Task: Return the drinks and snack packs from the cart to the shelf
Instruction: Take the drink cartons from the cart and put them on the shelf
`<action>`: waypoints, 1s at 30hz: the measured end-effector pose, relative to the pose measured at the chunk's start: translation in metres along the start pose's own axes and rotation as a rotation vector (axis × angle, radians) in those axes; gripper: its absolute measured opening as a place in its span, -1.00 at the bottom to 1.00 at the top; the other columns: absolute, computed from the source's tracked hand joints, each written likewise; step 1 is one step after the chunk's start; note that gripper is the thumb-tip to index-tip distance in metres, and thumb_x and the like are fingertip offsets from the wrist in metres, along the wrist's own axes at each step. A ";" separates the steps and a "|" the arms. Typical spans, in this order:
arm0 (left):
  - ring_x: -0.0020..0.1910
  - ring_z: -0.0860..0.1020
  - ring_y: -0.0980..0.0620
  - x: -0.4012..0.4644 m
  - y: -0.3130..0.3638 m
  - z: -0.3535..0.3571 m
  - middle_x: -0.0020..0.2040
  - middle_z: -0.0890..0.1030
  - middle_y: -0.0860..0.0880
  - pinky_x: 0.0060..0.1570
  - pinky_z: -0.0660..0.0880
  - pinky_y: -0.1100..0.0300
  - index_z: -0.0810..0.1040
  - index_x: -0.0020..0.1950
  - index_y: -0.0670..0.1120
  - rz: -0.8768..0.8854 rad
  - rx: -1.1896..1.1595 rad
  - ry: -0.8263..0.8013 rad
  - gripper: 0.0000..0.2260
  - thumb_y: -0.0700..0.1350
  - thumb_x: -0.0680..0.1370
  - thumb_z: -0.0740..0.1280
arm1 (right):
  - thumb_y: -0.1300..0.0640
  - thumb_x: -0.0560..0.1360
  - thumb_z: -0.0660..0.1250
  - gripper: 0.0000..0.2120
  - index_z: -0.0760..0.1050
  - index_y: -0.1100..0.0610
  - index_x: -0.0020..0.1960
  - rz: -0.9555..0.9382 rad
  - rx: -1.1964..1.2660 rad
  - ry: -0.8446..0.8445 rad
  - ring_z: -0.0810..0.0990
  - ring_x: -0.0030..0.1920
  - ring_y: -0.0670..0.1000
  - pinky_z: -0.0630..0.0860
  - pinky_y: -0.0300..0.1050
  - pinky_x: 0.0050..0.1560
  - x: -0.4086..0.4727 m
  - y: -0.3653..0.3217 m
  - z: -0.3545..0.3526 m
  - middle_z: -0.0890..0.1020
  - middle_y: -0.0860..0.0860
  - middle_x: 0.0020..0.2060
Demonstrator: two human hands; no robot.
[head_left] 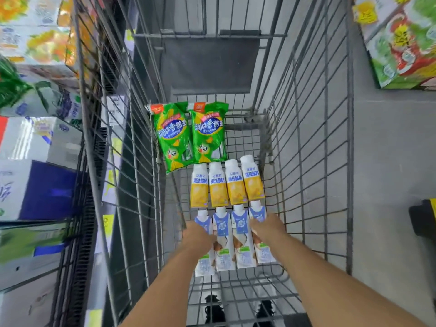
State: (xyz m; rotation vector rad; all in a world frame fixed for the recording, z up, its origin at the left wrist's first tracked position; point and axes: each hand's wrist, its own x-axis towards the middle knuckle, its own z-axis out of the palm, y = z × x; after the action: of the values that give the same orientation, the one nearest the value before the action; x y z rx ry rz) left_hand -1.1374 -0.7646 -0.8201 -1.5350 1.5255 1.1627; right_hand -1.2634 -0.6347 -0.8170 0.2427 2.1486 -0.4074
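Inside the wire cart [306,138] lie two green snack packs [188,135] at the far end, a row of several yellow-and-white drink bottles [226,182] in the middle, and a row of several blue-and-white drink cartons [233,239] nearest me. My left hand [198,234] rests on the leftmost carton [204,267], fingers curled over it. Over the rightmost carton [265,252] lies my right hand [266,228]. Whether either hand has a firm grip on its carton cannot be told.
Shelves stacked with boxed goods [37,142] run along the left of the cart. A green and red box stack [401,43] stands at the upper right on the grey floor [389,161]. My shoes show through the cart's bottom wires.
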 end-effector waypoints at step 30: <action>-0.36 0.59 0.24 -0.399 -0.010 -0.244 -0.30 0.65 0.16 -0.21 0.54 0.20 0.51 -0.01 0.00 0.783 -0.561 0.316 -0.75 -0.26 0.46 0.50 | 0.03 0.38 0.57 -0.56 0.44 0.04 0.13 -1.024 0.007 -0.151 0.62 0.03 -0.04 0.57 -0.04 0.08 -0.359 -0.172 -0.220 0.64 -0.08 0.03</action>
State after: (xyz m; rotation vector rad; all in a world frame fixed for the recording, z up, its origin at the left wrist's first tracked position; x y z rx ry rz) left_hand -1.0627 -0.8320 -0.3637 -1.5444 2.2590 1.9888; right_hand -1.2807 -0.7189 -0.3702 -0.8981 1.9728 -0.9605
